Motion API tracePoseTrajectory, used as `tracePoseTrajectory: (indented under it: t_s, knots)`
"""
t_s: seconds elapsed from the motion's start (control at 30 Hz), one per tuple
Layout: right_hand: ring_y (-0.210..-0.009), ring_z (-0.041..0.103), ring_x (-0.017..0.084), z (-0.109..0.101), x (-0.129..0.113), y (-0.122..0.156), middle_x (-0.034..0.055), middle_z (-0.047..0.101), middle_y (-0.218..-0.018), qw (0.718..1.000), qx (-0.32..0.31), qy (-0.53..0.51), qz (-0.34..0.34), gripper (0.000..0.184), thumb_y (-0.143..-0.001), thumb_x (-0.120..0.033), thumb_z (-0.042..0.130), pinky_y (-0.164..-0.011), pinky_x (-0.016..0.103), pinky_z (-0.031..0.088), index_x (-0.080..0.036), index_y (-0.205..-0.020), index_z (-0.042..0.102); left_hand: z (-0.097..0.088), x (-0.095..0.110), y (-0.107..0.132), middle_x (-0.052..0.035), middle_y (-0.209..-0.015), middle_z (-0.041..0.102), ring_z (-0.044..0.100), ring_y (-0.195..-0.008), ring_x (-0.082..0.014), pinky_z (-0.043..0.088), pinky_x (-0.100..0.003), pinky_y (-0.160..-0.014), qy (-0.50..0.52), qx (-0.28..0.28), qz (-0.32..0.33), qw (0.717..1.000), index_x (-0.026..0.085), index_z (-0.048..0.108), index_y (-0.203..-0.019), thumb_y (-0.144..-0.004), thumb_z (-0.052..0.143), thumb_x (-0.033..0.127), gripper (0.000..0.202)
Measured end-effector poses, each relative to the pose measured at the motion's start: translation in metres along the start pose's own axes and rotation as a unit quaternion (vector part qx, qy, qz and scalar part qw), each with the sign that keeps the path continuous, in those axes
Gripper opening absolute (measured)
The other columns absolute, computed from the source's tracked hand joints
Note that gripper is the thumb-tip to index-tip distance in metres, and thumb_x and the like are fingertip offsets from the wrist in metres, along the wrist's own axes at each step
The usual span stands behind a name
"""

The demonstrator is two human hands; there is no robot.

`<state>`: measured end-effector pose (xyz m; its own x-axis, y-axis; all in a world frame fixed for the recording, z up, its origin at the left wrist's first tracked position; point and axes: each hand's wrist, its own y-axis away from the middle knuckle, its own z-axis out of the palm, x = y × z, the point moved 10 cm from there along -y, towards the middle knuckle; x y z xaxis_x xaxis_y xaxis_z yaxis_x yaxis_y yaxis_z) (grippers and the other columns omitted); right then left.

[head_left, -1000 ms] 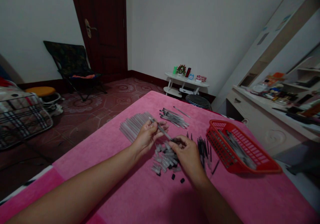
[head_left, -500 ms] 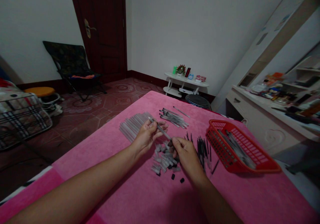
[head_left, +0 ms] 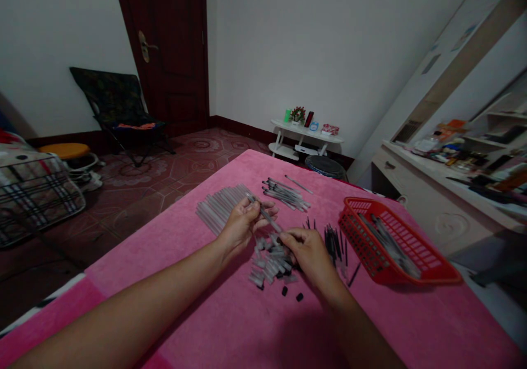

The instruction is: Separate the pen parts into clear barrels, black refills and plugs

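My left hand [head_left: 245, 218] is closed round a slim, translucent pen [head_left: 269, 219], which slants down towards my right hand [head_left: 304, 248]. The fingers of that hand are pinched at the pen's near end; any small part between them is hidden. Beneath the hands lies a pile of clear pen caps [head_left: 269, 264] with small black plugs [head_left: 300, 297] in front. Left of my left hand, clear pen barrels [head_left: 218, 207] lie side by side in a row. Beyond the hands is a bunch of pens with dark tips [head_left: 286, 194]. Thin black refills [head_left: 335, 242] lie right of my right hand.
A red plastic basket [head_left: 442, 267] holding more pens stands on the right of the pink-covered table [head_left: 230, 325]. A cluttered white dresser [head_left: 415, 190] is beyond it. At the back are a low white shelf [head_left: 307, 129] and a round dark stool [head_left: 325, 166].
My right hand has shifted slightly at the pen's near end, its fingers now curled more over it. The left hand keeps its hold, almost unmoved. The piles look the same.
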<state>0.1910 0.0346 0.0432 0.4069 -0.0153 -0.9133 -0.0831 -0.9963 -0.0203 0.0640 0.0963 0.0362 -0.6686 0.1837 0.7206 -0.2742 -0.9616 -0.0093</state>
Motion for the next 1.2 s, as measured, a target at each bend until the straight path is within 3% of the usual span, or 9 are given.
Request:
tracePoseTrajectory:
  t_s: [0.2,0.37,0.5,0.67,0.77,0.9,1.03,1.2]
  knots:
    - [-0.054,0.054,0.013,-0.017,-0.014,-0.001,0.0012,0.062,-0.056,0.988,0.025,0.140,-0.063,0.017,-0.072,-0.029,0.063,-0.049,0.022,0.034,-0.016,-0.062,0.070,-0.003,-0.005,0.001,-0.0049,-0.084,0.066,0.068,-0.077,-0.0172,0.056,-0.025,-0.063,-0.008,0.013,0.008,1.000,0.016,0.051,-0.085,-0.081,0.062,0.020,0.012]
    - [-0.055,0.057,0.015,-0.037,-0.020,0.002,0.0030,0.066,-0.059,0.969,0.097,0.215,-0.067,0.014,-0.068,-0.030,0.066,-0.050,0.023,0.036,-0.018,-0.063,0.069,-0.022,0.002,-0.007,-0.0043,-0.081,0.066,0.068,-0.076,-0.0153,0.056,-0.024,-0.062,-0.005,0.058,0.024,0.998,0.015,0.051,-0.082,-0.083,0.059,0.021,0.009]
    - [-0.051,0.054,0.014,-0.037,-0.018,-0.002,0.0013,0.060,-0.053,0.982,0.095,0.150,-0.065,0.021,-0.073,-0.032,0.060,-0.049,0.023,0.037,-0.016,-0.060,0.065,-0.028,0.008,-0.012,-0.0047,-0.081,0.066,0.067,-0.076,-0.0146,0.056,-0.024,-0.064,-0.006,0.062,0.035,0.997,0.014,0.053,-0.082,-0.084,0.059,0.021,0.010]
    - [-0.042,0.043,0.009,-0.022,0.004,-0.005,-0.0020,0.052,-0.049,1.000,0.006,0.007,0.015,0.025,-0.074,-0.034,0.059,-0.041,0.020,0.032,-0.014,-0.060,0.059,-0.032,0.014,-0.015,-0.0046,-0.081,0.066,0.067,-0.077,-0.0157,0.056,-0.025,-0.066,-0.010,0.068,0.052,0.996,0.015,0.053,-0.082,-0.080,0.065,0.026,0.017]
    - [-0.043,0.044,0.007,-0.008,0.015,-0.002,-0.0023,0.055,-0.059,0.988,-0.047,-0.130,0.070,0.019,-0.070,-0.031,0.065,-0.037,0.017,0.033,-0.014,-0.076,0.061,-0.033,0.015,-0.016,-0.0046,-0.081,0.067,0.068,-0.078,-0.0160,0.056,-0.025,-0.067,-0.013,0.065,0.050,0.997,0.015,0.053,-0.082,-0.079,0.066,0.027,0.019]
    - [-0.046,0.045,0.007,0.012,0.015,0.003,-0.0049,0.052,-0.060,0.956,-0.090,-0.263,0.096,0.032,-0.065,-0.032,0.073,-0.037,0.015,0.034,-0.016,-0.087,0.057,-0.029,0.013,-0.013,-0.0044,-0.082,0.067,0.067,-0.080,-0.0158,0.056,-0.026,-0.069,-0.010,0.058,0.053,0.997,0.015,0.053,-0.080,-0.077,0.067,0.029,0.020]
    - [-0.043,0.039,0.005,0.010,0.016,0.002,-0.0054,0.050,-0.060,0.956,-0.011,-0.284,0.071,0.034,-0.068,-0.038,0.073,-0.036,0.015,0.027,-0.015,-0.087,0.057,-0.023,0.007,-0.007,-0.0037,-0.082,0.067,0.067,-0.078,-0.0149,0.055,-0.022,-0.063,-0.013,0.056,0.040,0.998,0.015,0.053,-0.082,-0.077,0.068,0.028,0.021]
    - [-0.042,0.034,0.005,-0.013,0.019,0.000,-0.0057,0.048,-0.055,0.945,0.117,-0.304,0.017,0.029,-0.068,-0.041,0.072,-0.037,0.018,0.021,-0.016,-0.075,0.058,-0.021,0.008,-0.008,-0.0047,-0.084,0.069,0.068,-0.082,-0.0157,0.056,-0.025,-0.069,-0.001,0.045,0.040,0.998,0.015,0.052,-0.082,-0.078,0.067,0.026,0.018]
